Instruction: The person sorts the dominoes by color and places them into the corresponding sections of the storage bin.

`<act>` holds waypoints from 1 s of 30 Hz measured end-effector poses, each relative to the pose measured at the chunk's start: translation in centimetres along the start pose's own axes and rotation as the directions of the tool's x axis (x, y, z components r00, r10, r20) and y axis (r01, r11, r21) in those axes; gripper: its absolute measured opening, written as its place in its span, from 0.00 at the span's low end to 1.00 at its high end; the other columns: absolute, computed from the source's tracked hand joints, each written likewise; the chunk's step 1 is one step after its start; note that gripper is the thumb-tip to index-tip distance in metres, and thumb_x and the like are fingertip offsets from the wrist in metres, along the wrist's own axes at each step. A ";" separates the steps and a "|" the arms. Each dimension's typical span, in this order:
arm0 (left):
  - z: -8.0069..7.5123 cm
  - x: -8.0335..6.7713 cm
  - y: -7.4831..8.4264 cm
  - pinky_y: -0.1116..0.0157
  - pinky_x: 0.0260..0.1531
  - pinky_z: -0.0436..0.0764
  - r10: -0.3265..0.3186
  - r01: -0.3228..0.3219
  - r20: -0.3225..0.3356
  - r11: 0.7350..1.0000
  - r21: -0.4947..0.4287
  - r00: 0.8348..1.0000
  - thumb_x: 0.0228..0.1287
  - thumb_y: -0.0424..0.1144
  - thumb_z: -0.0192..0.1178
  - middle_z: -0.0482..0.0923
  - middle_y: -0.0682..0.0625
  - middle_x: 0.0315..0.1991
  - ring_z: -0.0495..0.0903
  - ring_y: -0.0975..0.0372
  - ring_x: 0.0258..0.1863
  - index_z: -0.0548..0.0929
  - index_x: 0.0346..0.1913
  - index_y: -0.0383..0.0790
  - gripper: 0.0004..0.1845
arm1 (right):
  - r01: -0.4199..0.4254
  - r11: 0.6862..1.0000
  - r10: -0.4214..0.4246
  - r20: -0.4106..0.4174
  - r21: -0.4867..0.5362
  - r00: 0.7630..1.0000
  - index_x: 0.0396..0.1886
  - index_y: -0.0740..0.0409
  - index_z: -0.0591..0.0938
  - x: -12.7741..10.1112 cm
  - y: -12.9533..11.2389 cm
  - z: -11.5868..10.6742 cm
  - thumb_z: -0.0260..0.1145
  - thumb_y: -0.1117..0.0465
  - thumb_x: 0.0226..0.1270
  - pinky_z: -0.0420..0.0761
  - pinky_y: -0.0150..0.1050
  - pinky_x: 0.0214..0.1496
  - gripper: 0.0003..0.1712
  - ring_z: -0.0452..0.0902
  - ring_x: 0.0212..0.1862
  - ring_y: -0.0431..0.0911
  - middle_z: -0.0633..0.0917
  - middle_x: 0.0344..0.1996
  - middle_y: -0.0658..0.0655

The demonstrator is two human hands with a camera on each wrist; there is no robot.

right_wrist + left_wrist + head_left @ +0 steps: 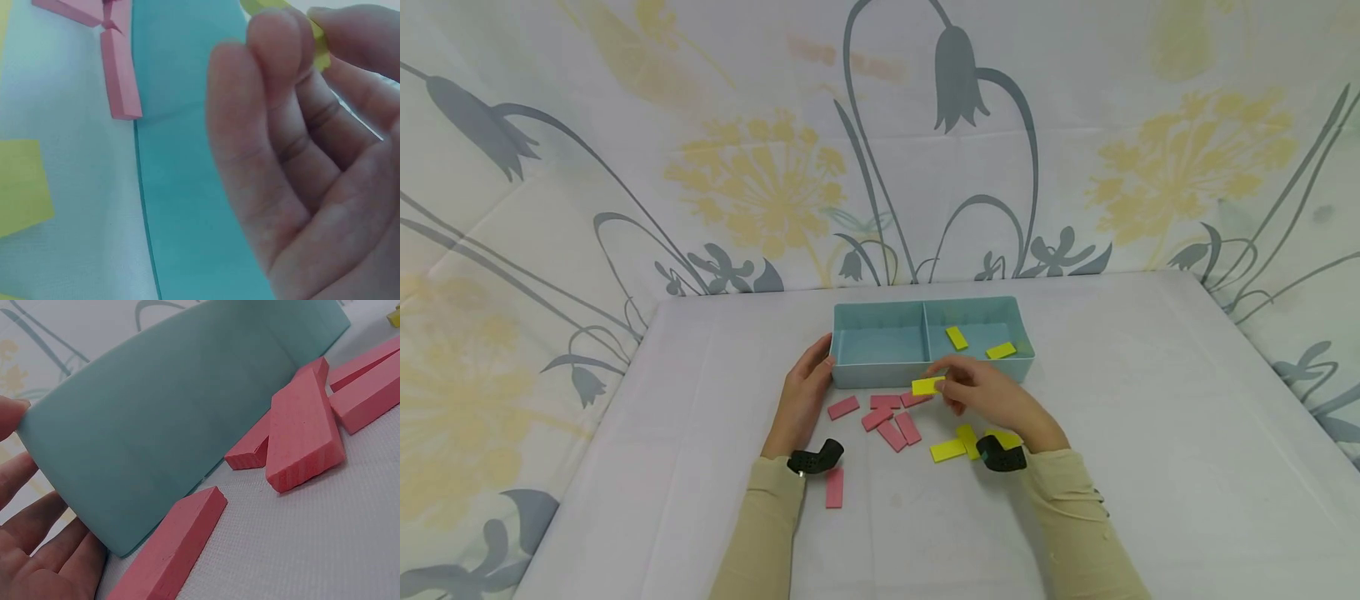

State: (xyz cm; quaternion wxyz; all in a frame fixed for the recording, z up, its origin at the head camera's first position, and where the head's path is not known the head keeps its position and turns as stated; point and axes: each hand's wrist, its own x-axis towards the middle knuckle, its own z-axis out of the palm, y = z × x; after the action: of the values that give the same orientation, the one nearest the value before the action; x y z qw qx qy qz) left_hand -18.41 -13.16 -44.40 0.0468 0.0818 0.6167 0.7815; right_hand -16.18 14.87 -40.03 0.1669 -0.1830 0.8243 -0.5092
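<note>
Two hands work at a light blue tray [880,377] with two compartments, which serves as the landmark on the white surface [1150,433]. Right hand [992,396] sits at the tray's near wall, toward its right half, thumb and fingertips pinching a yellow block [928,386] by its right end. The block's long axis runs roughly parallel to that near wall, sticking out leftward from the grip, held just in front of the wall at about the height of its rim. The right wrist view confirms the pinch: fingers [275,75] curled over the yellow piece, tray wall directly below.

Left hand [805,392] rests against the tray's near-left corner, fingers straight along the end wall, thumb near the rim; it holds nothing and appears to steady the tray.

Tray's right compartment contains two yellow blocks [957,337]; the left compartment shows none. Pink blocks [891,412] lie scattered just in front of the tray, one more nearer the left sleeve. More yellow blocks [947,450] lie in front of the tray, by the right wrist.

Judgement: the right compartment lies just beyond and slightly right of the held block, and the right hand is the nearer one.
</note>
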 end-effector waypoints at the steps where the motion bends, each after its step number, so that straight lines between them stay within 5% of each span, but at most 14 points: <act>1: 0.0 0.0 0.1 0.63 0.61 0.57 0.003 -0.003 0.003 1.000 0.007 1.000 0.66 0.40 0.49 0.53 0.43 0.67 0.53 0.54 0.65 0.57 0.66 0.37 0.28 | 0.013 1.000 -0.013 -0.011 0.026 1.000 0.47 0.55 0.74 -0.1 -0.2 -0.1 0.55 0.58 0.66 0.76 0.50 0.34 0.12 0.73 0.26 0.52 0.75 0.21 0.58; 10: 0.2 -0.2 0.5 0.66 0.60 0.58 -0.001 0.001 0.006 0.999 0.032 1.000 0.67 0.40 0.48 0.52 0.44 0.67 0.52 0.54 0.66 0.57 0.67 0.38 0.27 | 0.081 0.986 -0.065 -0.112 0.144 0.992 0.46 0.62 0.74 -1.3 -2.3 -1.0 0.52 0.62 0.67 0.78 0.49 0.35 0.12 0.74 0.30 0.62 0.76 0.29 0.68; 18: -0.3 0.4 -0.7 0.66 0.59 0.60 0.002 -0.001 -0.023 1.000 0.007 1.000 0.64 0.44 0.52 0.55 0.46 0.66 0.55 0.56 0.65 0.59 0.66 0.40 0.29 | 0.092 0.977 -0.051 -0.209 0.194 0.977 0.47 0.56 0.75 -0.6 0.5 -1.7 0.54 0.53 0.66 0.79 0.45 0.33 0.16 0.75 0.30 0.62 0.75 0.33 0.73; 30: -0.4 0.5 -1.2 0.63 0.61 0.57 0.005 -0.005 -0.021 1.000 0.002 1.000 0.66 0.42 0.50 0.54 0.46 0.66 0.54 0.57 0.65 0.59 0.66 0.41 0.28 | 0.063 0.991 -0.024 -0.306 0.118 0.952 0.45 0.66 0.73 -2.1 -2.3 -2.3 0.53 0.60 0.67 0.79 0.44 0.32 0.14 0.75 0.29 0.60 0.75 0.32 0.73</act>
State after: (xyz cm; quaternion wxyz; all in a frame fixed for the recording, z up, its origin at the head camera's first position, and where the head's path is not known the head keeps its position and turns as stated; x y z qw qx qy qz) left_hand -19.03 -13.22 -45.59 0.0382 0.0751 0.6177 0.7819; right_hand -15.12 16.70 -36.81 0.0380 -0.1096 0.8019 -0.5860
